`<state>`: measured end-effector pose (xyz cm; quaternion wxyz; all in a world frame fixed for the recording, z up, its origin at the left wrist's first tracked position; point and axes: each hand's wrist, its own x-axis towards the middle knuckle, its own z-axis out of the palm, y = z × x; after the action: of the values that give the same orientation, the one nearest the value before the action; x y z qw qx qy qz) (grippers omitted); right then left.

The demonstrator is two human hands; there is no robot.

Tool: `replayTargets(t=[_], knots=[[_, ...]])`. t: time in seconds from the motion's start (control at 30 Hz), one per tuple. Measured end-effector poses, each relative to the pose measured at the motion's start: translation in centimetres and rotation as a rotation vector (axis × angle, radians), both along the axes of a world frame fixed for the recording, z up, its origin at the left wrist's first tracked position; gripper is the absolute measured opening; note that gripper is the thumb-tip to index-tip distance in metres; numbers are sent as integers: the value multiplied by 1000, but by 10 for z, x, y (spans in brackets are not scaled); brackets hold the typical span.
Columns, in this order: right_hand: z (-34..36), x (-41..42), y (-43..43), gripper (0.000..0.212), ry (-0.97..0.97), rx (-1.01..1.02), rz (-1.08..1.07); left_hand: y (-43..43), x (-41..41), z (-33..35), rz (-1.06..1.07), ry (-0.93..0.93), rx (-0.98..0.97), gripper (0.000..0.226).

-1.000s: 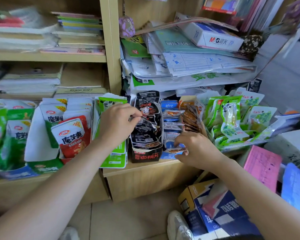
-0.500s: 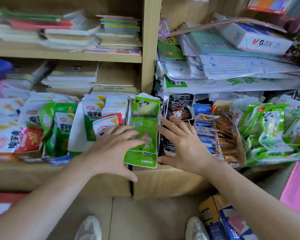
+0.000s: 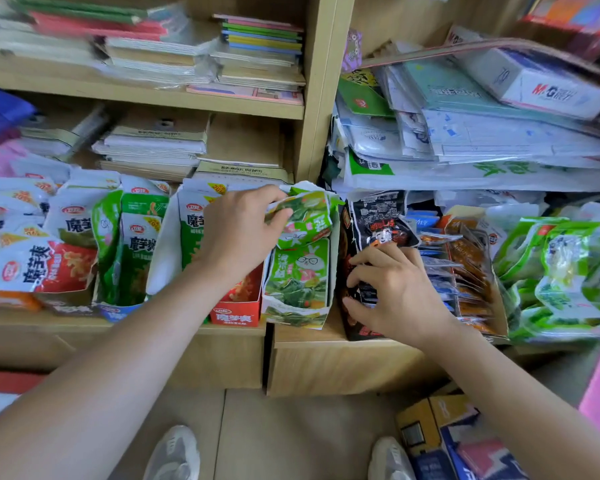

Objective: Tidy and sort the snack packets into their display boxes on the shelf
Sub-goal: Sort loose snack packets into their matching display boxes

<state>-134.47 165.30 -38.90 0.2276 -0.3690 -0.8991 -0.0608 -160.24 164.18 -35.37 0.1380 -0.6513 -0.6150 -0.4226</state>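
My left hand (image 3: 238, 233) pinches the top of a green snack packet (image 3: 303, 216) that stands at the back of the green display box (image 3: 297, 315). More green packets (image 3: 298, 271) with a cartoon rabbit fill that box. Just to the right stands a black display box (image 3: 359, 332) of black packets (image 3: 378, 216). My right hand (image 3: 392, 292) has its curled fingers on the front black packets and grips them. Left of my left hand are a red display box (image 3: 236, 315) and rows of white, green and red packets (image 3: 132, 244).
Blue and brown packets (image 3: 465, 258) and loose green packets (image 3: 561, 271) lie to the right. Stacked books and papers (image 3: 153, 143) fill the shelves above. A cardboard box (image 3: 440, 434) and my two shoes (image 3: 174, 455) are on the floor below the shelf edge (image 3: 326, 344).
My left hand rose from in front of the red box and took hold of the top green packet. My right hand shifted from flat on the black packets to gripping them.
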Motion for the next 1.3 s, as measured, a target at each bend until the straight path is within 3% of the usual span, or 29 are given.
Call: replayTargets(t=[0.1,0.23,0.4,0.47,0.53,0.67,0.73,0.83,0.93,1.1,1.3], knots=[[3,-14,0,20,128,-12,6,-2,2,-1,33,22,35,7],[0,-30,5,54,117,-100,-30,-10,-8,3,-26,-43,91,9],[31,-39,18,79,530,-425,-10,-26,-14,14,-270,-255,-5,9],[40,-45,26,69,537,-478,32,-27,-7,21,-342,-316,-3,7],[46,-50,29,40,615,-488,27,-25,1,28,-382,-324,15,10],[57,-40,34,17,934,-392,-106,-9,5,29,-315,-376,-81,59],[57,-26,39,17,1036,-349,-163,0,7,20,-260,-253,-221,54],[48,-4,45,18,1048,-333,-248,10,20,3,-190,157,-530,42],[38,9,48,26,998,-333,-300,26,40,-2,-184,571,-677,55],[32,15,48,21,930,-375,-294,49,49,-10,-163,737,-1048,118],[33,14,47,30,875,-394,-265,53,47,-20,-82,800,-1082,127]])
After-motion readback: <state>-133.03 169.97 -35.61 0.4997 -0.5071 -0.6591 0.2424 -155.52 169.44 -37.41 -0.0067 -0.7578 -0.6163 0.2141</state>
